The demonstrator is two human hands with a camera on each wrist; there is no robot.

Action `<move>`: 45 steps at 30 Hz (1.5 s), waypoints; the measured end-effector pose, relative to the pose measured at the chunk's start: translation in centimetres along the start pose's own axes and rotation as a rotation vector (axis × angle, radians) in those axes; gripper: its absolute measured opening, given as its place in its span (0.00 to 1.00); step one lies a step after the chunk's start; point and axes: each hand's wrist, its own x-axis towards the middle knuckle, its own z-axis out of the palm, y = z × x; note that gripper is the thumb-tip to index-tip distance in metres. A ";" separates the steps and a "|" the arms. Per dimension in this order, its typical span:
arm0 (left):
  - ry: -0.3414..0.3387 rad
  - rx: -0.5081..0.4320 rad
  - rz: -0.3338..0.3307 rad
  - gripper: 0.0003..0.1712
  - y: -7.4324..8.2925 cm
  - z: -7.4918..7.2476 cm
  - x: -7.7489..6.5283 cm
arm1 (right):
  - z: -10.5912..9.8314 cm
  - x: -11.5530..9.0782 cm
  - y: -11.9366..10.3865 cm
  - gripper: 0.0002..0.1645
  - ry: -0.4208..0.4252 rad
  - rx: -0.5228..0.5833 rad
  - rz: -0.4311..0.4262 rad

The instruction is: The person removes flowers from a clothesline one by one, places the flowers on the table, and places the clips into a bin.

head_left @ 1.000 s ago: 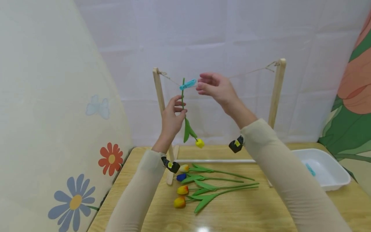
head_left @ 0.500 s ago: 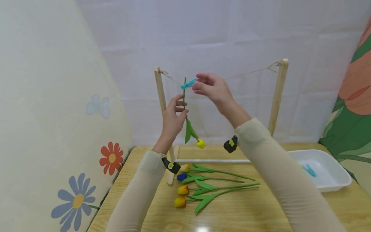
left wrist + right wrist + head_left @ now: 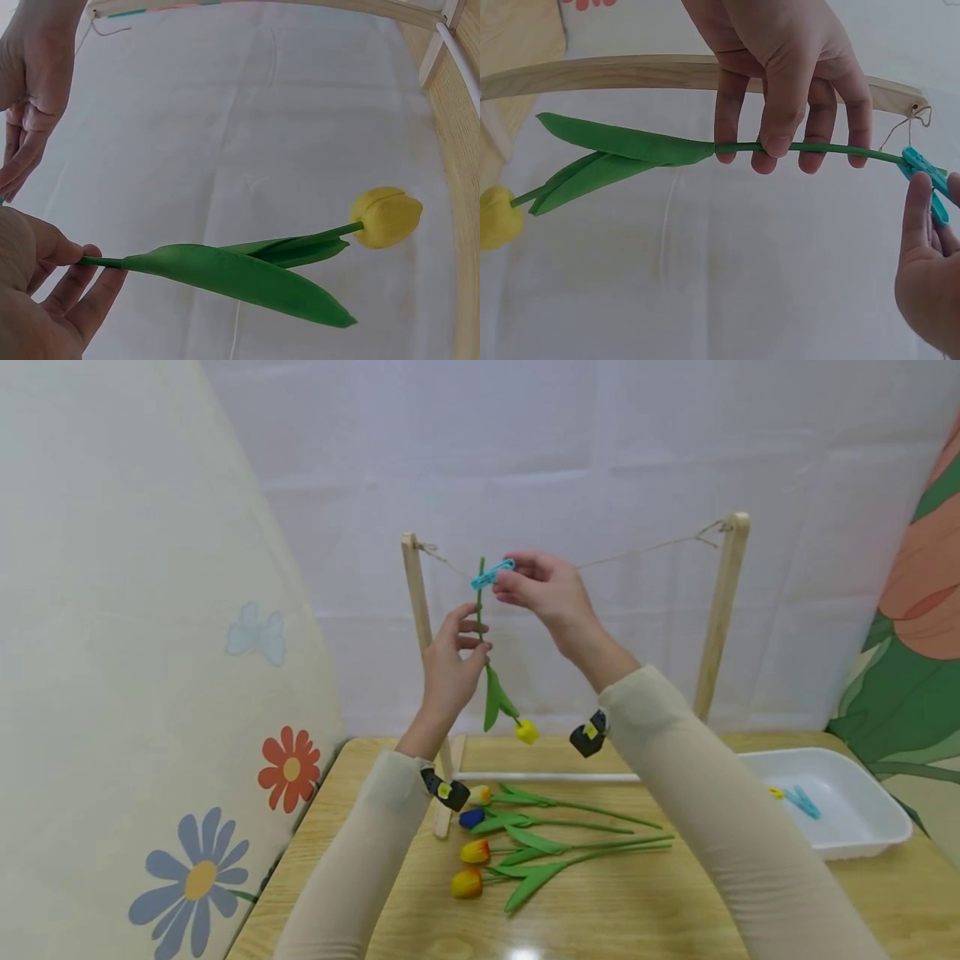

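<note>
A yellow artificial tulip (image 3: 527, 732) hangs head down from its green stem. My left hand (image 3: 448, 672) pinches that stem above the leaves, thumb on one side and fingers on the other, as the right wrist view shows. Near the stem's top end, a light-blue clothespin (image 3: 486, 577) sits across the stem at the twine (image 3: 637, 551). My right hand (image 3: 553, 600) holds the clothespin's handle end between thumb and fingers. In the right wrist view the clothespin (image 3: 922, 180) meets the stem close to the twine; whether its tips grip both is too small to tell.
Two wooden posts (image 3: 722, 618) carry the twine, with a white bar (image 3: 555, 776) low between them. Several tulips (image 3: 536, 847) lie on the wooden table (image 3: 600, 918). A white tray (image 3: 862, 839) at right holds blue and yellow clothespins (image 3: 804, 803), partly behind my right sleeve.
My right hand has moved left from beside the clothespin and now pinches its handle end. My left hand keeps hold of the tulip stem. More clothespins show in the tray.
</note>
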 end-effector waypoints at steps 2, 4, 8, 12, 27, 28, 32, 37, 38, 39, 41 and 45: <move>0.006 -0.004 0.005 0.29 -0.1 0.0 0.0 | 0.2 0.0 0.0 0.21 0.013 0.012 0.005; 0.010 -0.012 0.012 0.29 -0.1 0.0 0.0 | 0.4 0.0 0.0 0.20 0.028 0.018 0.011; 0.019 -0.013 0.023 0.29 -0.1 0.0 0.0 | 0.7 0.0 0.0 0.17 0.060 0.001 0.015; 0.027 0.001 0.029 0.29 0.0 -0.1 -0.1 | 0.9 0.1 0.0 0.13 0.094 -0.012 0.013; -0.007 0.017 0.013 0.29 0.0 -0.5 -0.4 | 0.3 0.4 -1.5 0.09 0.273 0.083 -0.098; -0.010 0.018 0.012 0.29 0.0 -0.6 -0.4 | 0.3 0.4 -1.7 0.09 0.284 0.098 -0.113; -0.024 0.028 0.011 0.30 -0.1 -0.9 -0.6 | 0.2 0.3 -2.2 0.10 0.302 0.160 -0.150; -0.039 0.053 0.019 0.30 -0.2 -1.2 -0.8 | -0.4 0.1 -2.2 0.11 0.237 0.207 -0.192; -0.041 0.059 0.021 0.30 -0.2 -1.2 -0.9 | -0.6 0.0 -2.1 0.11 0.212 0.205 -0.196; -0.048 0.065 0.021 0.30 -0.3 -1.2 -0.9 | -0.8 -0.1 -2.0 0.12 0.186 0.199 -0.200; -0.067 0.081 0.019 0.30 -0.3 -1.3 -1.0 | -1.2 -0.3 -1.9 0.14 0.137 0.175 -0.196; -0.122 0.123 0.021 0.30 -0.4 -1.4 -1.3 | -1.9 -0.7 -1.5 0.17 0.072 0.142 -0.178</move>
